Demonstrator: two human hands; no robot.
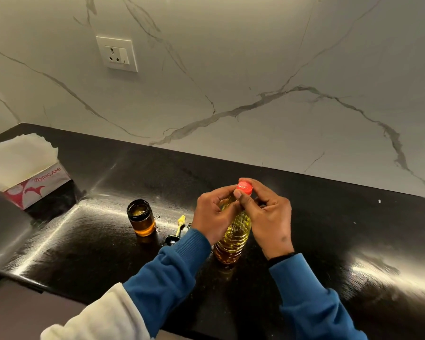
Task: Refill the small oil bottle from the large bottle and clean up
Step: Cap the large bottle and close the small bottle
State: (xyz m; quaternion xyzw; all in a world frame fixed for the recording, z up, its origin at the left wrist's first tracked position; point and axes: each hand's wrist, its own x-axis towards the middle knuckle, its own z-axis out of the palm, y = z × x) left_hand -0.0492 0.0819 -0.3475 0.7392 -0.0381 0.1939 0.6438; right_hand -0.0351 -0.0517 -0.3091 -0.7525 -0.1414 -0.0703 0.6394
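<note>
Bench: black, glossy, with bright reflections; it meets a white veined wall along its far edge.
Large bottle: clear ribbed plastic holding yellow oil; upright on the bench, roughly midway between far and near edges, between the two hands.
Cap: red, seated on the neck of the large bottle.
Left hand: grip closed around the upper part of the large bottle just below the cap; fingers curled against the neck, thumb up near the cap.
Right hand: grip pinched on the cap, with thumb at the near side and forefinger arched over the far side; remaining fingers loosely curled beside the bottle.
Small bottle: amber glass, open mouth, upright on the bench to the left of the large bottle and apart from it; amber liquid shows in its lower part.
Dropper: black top with a yellowish stem, lying on the bench between the small bottle and the left hand.
Spill: small wet marks on the bench just beside the small bottle.
Tissue box: red and white, near the bench's left far corner, a white tissue standing out of its top.
Socket: white plate on the wall, above the small bottle.
Sleeves: blue, with a white layer at the left elbow.
</note>
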